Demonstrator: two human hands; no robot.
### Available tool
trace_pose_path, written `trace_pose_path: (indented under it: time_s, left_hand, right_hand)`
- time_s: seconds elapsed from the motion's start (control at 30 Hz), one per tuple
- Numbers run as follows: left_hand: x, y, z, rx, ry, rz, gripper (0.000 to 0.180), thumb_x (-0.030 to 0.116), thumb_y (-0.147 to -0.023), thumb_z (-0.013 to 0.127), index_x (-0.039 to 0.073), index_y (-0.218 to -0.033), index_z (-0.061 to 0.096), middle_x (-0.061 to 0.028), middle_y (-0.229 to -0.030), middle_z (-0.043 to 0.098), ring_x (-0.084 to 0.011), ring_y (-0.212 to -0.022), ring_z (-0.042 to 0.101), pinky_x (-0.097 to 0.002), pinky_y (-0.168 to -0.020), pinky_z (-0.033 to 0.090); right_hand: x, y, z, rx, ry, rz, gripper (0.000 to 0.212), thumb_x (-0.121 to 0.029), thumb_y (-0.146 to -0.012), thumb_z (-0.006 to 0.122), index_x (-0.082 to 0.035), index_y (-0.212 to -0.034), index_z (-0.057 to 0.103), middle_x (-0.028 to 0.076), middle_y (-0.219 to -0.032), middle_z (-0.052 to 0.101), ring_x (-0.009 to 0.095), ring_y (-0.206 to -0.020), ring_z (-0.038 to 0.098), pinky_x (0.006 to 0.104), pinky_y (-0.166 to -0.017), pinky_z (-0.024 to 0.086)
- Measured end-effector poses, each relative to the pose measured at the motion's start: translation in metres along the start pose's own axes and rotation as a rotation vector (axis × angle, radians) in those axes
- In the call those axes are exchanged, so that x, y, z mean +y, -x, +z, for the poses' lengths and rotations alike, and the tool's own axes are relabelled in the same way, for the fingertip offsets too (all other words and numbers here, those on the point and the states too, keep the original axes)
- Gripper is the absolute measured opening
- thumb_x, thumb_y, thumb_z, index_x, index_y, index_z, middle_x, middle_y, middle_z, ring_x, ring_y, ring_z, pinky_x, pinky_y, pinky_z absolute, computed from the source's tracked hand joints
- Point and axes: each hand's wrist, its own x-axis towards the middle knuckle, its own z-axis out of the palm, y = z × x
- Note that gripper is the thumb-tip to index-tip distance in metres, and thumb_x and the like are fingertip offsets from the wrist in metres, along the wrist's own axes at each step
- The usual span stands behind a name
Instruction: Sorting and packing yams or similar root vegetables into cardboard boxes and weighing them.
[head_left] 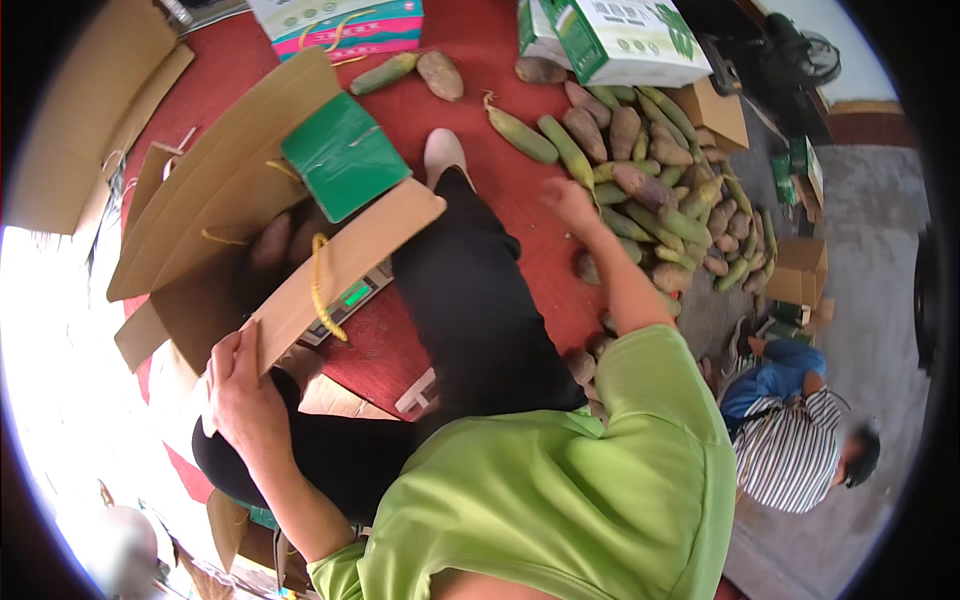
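My left hand (245,395) grips the near edge of a tall open cardboard box (225,190), fingers over its raised flap (345,265). The box stands beside my leg, over a digital scale (360,293) with a lit green display. A few purplish-brown roots (270,242) show in its shadowed inside, and a green panel (347,157) sticks up at its far side. My right hand (573,207) is stretched forward over the red carpet, loosely open with nothing visible in it. It is nearest to a long green radish (567,150) at the edge of a heap.
The heap of green radishes and brownish roots (660,200) spreads to the right. One green radish (385,74) and a brown root (440,76) lie apart. White-and-green cartons (640,45) stand behind. A person in a striped shirt (790,450) is low at the right.
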Motion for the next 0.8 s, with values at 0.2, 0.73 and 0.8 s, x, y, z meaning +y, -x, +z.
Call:
trace_pose_path:
  time_s: [0.2, 0.73, 0.8]
  left_hand:
    - [-0.004, 0.001, 0.006, 0.045, -0.018, 0.051, 0.046, -0.01, -0.071, 0.051, 0.005, -0.113, 0.066, -0.0096, -0.103, 0.06, -0.0292, -0.096, 0.061, -0.0395, -0.085, 0.047]
    - [0.001, 0.001, 0.006, 0.039, 0.014, -0.013, 0.05, -0.014, -0.072, 0.047, 0.003, -0.115, 0.065, -0.0119, -0.106, 0.061, -0.0293, -0.097, 0.063, -0.0362, -0.085, 0.049]
    - [0.004, -0.001, 0.006, 0.042, 0.019, -0.007, 0.049, -0.013, -0.072, 0.047, 0.003, -0.115, 0.065, -0.0119, -0.105, 0.061, -0.0296, -0.097, 0.063, -0.0362, -0.085, 0.049]
  right_hand:
    - [0.134, 0.095, 0.102, -0.385, 0.57, 0.191, 0.025, -0.018, -0.082, 0.06, -0.008, -0.103, 0.068, 0.013, -0.09, 0.069, 0.034, -0.088, 0.066, 0.0411, -0.078, 0.053]
    - [0.173, 0.122, -0.013, 0.058, 0.366, 1.001, 0.07, -0.029, -0.072, 0.075, -0.017, -0.135, 0.046, 0.011, -0.137, 0.046, 0.033, -0.124, 0.046, 0.0458, -0.099, 0.045]
    - [0.227, 0.136, -0.001, 0.245, 0.057, 1.096, 0.083, -0.025, -0.07, 0.078, -0.012, -0.141, 0.039, 0.014, -0.139, 0.045, 0.034, -0.123, 0.048, 0.0454, -0.1, 0.044]
